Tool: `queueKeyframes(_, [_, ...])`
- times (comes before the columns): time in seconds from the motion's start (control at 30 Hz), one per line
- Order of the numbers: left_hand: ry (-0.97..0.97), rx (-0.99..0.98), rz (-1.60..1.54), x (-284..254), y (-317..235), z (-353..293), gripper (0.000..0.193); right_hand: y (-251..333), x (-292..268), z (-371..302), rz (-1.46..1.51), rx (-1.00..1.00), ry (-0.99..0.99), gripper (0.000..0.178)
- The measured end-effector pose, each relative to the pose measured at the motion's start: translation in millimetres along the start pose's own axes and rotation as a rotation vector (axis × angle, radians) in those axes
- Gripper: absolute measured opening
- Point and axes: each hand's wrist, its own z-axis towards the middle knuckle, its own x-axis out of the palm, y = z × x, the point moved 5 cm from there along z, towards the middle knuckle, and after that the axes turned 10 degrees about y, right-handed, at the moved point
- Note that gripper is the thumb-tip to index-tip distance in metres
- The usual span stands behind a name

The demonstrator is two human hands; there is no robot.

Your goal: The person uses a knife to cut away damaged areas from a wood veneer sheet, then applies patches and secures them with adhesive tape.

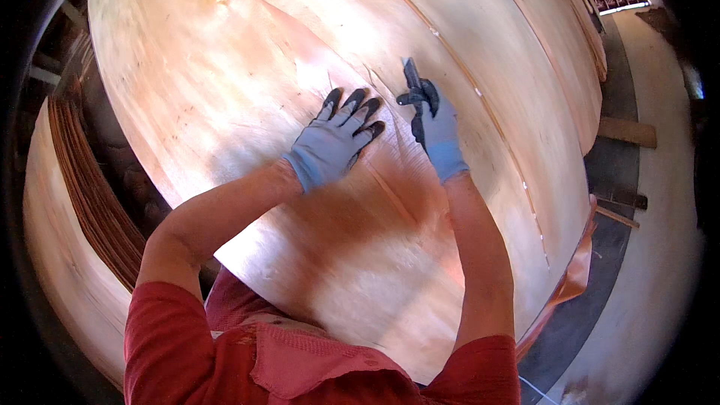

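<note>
Clenched in the right hand, a dark tool, probably a utility knife, points lengthwise away and slightly left; leftward, the left hand presses flat, fingers spread, on wood veneer.

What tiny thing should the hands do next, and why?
Maybe the right hand should ease its dark tool a little left, toward the crack. The crack runs through the pale wood sheet between the tool and the left hand, which lies flat on the wood, fingers spread.
</note>
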Motion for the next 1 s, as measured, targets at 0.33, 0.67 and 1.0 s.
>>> queueKeyframes(0.33, [0.067,-0.039,0.006,9,5,1,0.052,-21,15,35,0.095,0.099,0.263,0.031])
queueKeyframes(0.67, [0.066,-0.041,0.014,5,4,1,0.053,-4,7,31,0.176,0.137,0.169,0.029])
queueKeyframes(1.0, [0.076,-0.066,0.034,2,4,1,0.055,-35,-28,-34,-0.012,0.439,0.363,0.029])
